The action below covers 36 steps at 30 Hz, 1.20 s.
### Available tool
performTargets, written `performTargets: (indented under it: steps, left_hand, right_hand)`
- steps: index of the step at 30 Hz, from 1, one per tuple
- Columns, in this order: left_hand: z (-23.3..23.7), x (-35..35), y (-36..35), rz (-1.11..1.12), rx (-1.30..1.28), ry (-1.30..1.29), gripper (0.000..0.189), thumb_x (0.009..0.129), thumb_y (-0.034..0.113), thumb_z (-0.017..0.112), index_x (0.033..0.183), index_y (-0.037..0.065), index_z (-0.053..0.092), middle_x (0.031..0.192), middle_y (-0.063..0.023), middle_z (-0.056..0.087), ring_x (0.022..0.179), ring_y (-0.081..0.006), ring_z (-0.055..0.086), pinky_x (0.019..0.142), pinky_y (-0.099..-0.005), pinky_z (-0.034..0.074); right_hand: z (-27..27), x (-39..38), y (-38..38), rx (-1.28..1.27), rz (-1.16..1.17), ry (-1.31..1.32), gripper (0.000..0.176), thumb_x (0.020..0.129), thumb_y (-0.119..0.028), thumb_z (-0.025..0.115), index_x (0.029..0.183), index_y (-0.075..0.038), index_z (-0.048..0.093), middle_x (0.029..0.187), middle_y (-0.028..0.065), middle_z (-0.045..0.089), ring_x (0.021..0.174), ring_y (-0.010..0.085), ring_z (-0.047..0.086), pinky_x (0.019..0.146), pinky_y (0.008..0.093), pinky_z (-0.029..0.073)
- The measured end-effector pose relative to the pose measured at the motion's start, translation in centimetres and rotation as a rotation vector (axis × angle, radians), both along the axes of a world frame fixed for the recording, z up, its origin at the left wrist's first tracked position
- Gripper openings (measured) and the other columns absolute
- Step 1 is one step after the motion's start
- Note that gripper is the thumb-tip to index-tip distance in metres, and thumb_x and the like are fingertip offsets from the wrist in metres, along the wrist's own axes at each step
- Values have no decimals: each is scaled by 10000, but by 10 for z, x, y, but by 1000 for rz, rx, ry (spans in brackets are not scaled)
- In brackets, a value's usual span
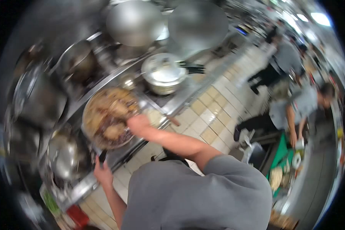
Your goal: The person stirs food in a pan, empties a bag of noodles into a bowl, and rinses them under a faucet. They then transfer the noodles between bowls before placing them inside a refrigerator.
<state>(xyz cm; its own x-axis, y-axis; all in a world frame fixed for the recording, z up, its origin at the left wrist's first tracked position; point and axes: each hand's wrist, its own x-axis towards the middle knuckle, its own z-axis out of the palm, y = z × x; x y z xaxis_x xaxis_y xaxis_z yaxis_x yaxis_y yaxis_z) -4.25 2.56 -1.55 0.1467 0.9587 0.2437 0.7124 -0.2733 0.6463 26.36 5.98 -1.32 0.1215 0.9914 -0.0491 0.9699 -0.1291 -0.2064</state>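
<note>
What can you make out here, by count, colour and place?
Pan: 1, silver rim, centre-left
Food: uncounted, brown, in pan
Lidded pot: 1, silver, upper centre
Open pot: 1, grey, upper left
Metal vessel: 1, silver, lower left
Discs: 2, grey, top
Board: 1, green, right
Floor tiles: many, white and tan, centre
Co-workers: at least 2, grey shirts, right
Rest: too blurred to count
Own shirt: 1, grey, bottom
Left hand: 1, bare, at pan's handle
Right hand: 1, bare, over pan

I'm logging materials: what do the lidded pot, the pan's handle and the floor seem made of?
Lidded pot: probably metal, polished, silvery with bright highlights.
Pan's handle: dark, possibly plastic; blur leaves it open.
Floor: likely glazed ceramic tile, given grid lines and sheen.
</note>
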Motion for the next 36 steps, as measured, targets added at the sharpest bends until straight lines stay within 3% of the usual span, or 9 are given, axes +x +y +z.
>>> performTargets:
  steps: [1, 4, 7, 11, 16, 22, 28, 32, 36]
  left_hand:
    - [27, 11, -5, 70, -224, -6, 492, 904, 63, 655, 1384, 6, 560, 1269, -258, 649, 1177, -346, 642, 995, -391, 469]
    - [29, 13, -1, 37, -123, 140, 505, 891, 80, 675, 1380, 19, 568, 1237, -263, 659, 1143, -393, 642, 972, -399, 478]
    - [38, 15, 3, 61, -329, 174, 501, 858, 72, 697, 1345, 10, 596, 1255, -255, 653, 1162, -398, 634, 984, -411, 473]
    - [-4, -16, 15, -43, -187, 158, 507, 852, 67, 704, 1346, 22, 599, 1178, -258, 681, 1122, -390, 657, 963, -412, 484]
    - [17, -8, 9, 36, -152, 151, 491, 864, 154, 727, 1334, 59, 621, 1096, -248, 697, 1038, -391, 682, 891, -429, 519]
    - [36, -1, 8, 139, -333, 189, 496, 858, 187, 739, 1333, 95, 629, 1105, -248, 691, 1058, -406, 666, 879, -424, 519]
    - [35, -4, 8, 146, -326, 174, 495, 865, 183, 732, 1344, 119, 625, 1106, -236, 696, 1042, -404, 671, 874, -427, 520]
    - [17, -10, 10, 146, -276, 152, 509, 859, 266, 744, 1353, 210, 629, 1075, -228, 702, 1000, -409, 671, 867, -480, 522]
    - [28, -6, 8, 161, -335, 142, 504, 864, 264, 739, 1353, 209, 629, 1105, -228, 694, 1010, -408, 669, 869, -471, 522]
  right_hand:
    - [13, 1, -2, 17, -11, 8, 178, 808, -144, 615, 846, -93, 781, 861, 120, 758, 804, 282, 742, 668, 414, 582]
    - [28, 21, -6, 141, -7, 60, 161, 791, -123, 629, 827, -85, 781, 857, 128, 757, 838, 289, 745, 687, 402, 583]
    - [22, 28, -5, 29, -65, 168, 167, 789, -146, 632, 824, -68, 775, 868, 149, 753, 868, 302, 741, 731, 421, 585]
    - [8, 31, -5, -9, -228, 345, 186, 790, -199, 639, 849, -77, 768, 878, 160, 744, 869, 334, 732, 763, 441, 580]
    - [-10, 31, 0, 209, -324, 705, 219, 842, -253, 653, 1012, -148, 742, 926, 184, 719, 903, 400, 688, 787, 484, 545]
    - [3, 27, -4, 222, -219, 610, 211, 894, -260, 634, 1043, -167, 750, 937, 181, 719, 919, 413, 677, 796, 505, 531]
    - [38, 17, -22, 42, -221, 197, 331, 884, -294, 639, 1100, -46, 683, 876, 224, 716, 898, 400, 704, 795, 502, 553]
    - [42, 11, -24, 115, -167, 107, 252, 871, -257, 633, 1023, -60, 674, 858, 174, 729, 806, 367, 723, 718, 486, 570]
    - [43, -1, -13, 146, -80, 42, 202, 861, -209, 631, 1003, -70, 665, 867, 169, 736, 775, 356, 730, 689, 476, 576]
